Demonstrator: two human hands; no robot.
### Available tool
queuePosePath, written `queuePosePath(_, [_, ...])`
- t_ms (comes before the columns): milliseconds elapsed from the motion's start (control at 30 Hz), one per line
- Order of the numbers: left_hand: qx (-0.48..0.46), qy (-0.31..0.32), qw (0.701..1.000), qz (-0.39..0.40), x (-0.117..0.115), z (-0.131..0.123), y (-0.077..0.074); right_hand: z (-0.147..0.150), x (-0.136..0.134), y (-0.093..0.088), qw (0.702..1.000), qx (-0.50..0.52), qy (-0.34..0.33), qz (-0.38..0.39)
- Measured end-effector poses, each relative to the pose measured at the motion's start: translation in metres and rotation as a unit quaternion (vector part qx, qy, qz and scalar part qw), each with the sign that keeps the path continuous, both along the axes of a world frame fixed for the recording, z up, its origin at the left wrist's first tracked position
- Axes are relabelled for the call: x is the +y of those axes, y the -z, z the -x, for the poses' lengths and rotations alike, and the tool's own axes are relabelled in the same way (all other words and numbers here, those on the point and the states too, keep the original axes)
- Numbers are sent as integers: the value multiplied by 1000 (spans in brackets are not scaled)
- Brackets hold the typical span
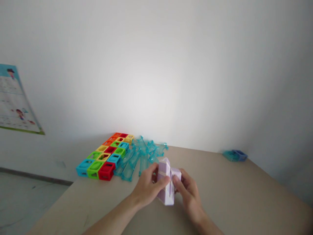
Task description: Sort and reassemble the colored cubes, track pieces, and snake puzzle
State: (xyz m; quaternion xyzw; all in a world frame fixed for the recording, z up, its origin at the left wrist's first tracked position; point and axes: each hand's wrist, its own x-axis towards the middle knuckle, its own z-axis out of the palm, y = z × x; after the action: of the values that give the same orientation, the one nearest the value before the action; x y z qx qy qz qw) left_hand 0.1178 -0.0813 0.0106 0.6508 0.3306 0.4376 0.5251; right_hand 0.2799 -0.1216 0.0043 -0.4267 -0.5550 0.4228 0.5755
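Observation:
Both of my hands grip a pale purple and white snake puzzle (164, 168), folded into blocks with angled ends and held above the table. My left hand (149, 184) is closed on its left side, with the thumb lying across the front. On the right side, my right hand (187, 187) pinches a shorter folded section, its thumb pressed to the near face. The fingertips behind the puzzle are hidden.
Colourful hollow plastic cubes (106, 169) stand in rows at the table's left. Beside them lies a heap of clear teal track pieces (144, 147). A blue block (240, 155) and a teal piece (230, 155) sit far right. A wall backs the table (234, 192).

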Motion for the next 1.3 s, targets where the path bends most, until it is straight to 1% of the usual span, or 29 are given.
queuePosePath(100, [-41,100,994,-11,-4,1,-4,-2,7,6,997,70,7,40])
queuePosePath(167, [-64,127,990,-8,-7,-1,-4,-4,11,9,994,87,5,66])
queuePosePath(200, [-64,124,990,-4,-7,-2,-4,-4,12,9,993,86,6,77])
queuePosePath(267, [-41,93,995,5,-7,-4,0,-5,14,10,994,74,13,86])
queuePosePath(333, [-18,64,998,13,-5,-5,3,-5,15,10,995,70,8,75])
queuePosePath(367, [-16,61,998,21,-4,-5,5,-5,15,9,995,74,-2,65])
queuePosePath(433, [-35,78,995,51,-3,-5,6,-6,14,8,996,81,-26,39])
queuePosePath(500, [-68,105,988,90,-2,-6,5,-8,14,6,997,75,-33,15])
queuePosePath(567, [-92,122,981,122,-1,-7,5,-9,13,4,998,55,-19,3])
queuePosePath(667, [-108,120,976,147,2,-6,5,-10,12,2,999,32,13,-3])
queuePosePath(733, [-110,109,978,142,5,-4,5,-9,11,1,999,24,36,-14])
queuePosePath(867, [-81,85,988,101,9,-1,6,-7,7,-1,996,13,77,-34])
queuePosePath(1000, [-70,60,992,87,8,-1,4,-7,5,-2,993,4,100,-58])
queuePosePath(1067, [-69,48,993,86,6,-2,3,-7,5,-2,994,6,93,-53])
queuePosePath(1167, [-65,31,993,91,5,-5,3,-6,6,0,998,16,50,-23])
queuePosePath(1233, [-68,34,992,98,5,-6,5,-6,7,3,999,27,19,-5])
queuePosePath(1300, [-91,43,988,117,6,-7,7,-5,9,7,999,53,-4,8])
